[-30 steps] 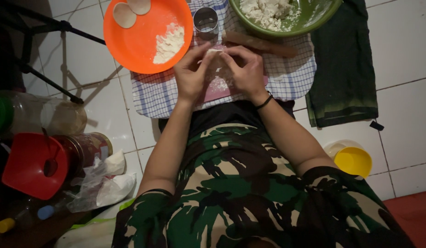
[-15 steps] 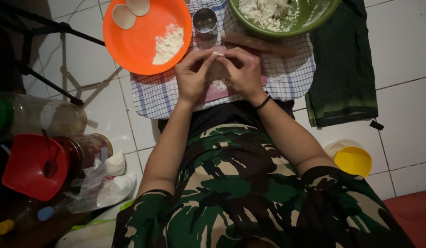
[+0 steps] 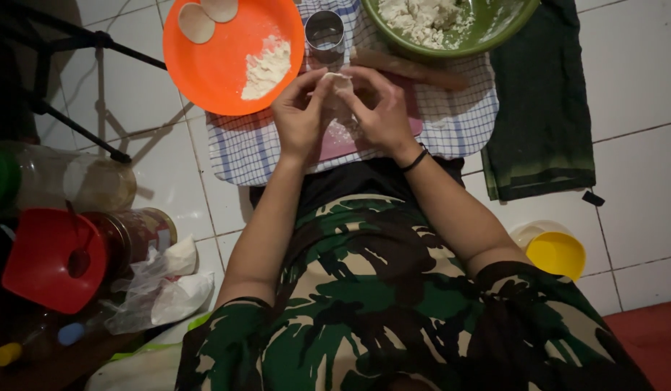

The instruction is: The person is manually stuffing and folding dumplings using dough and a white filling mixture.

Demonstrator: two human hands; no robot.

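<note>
While both hands meet over the checked cloth (image 3: pixel 241 148), a small pale dough piece (image 3: pixel 340 82) sits pinched between the fingertips of the left hand (image 3: pixel 300 116) and the right hand (image 3: pixel 382 112), both grasping it. Its long axis cannot be judged. Just beyond stand a metal ring cutter (image 3: pixel 325 32) and a wooden rolling pin (image 3: pixel 411 66); an orange plate (image 3: pixel 219 69) with flour lies left, a green bowl (image 3: pixel 495 32) right. Open tile remains at both sides.
</note>
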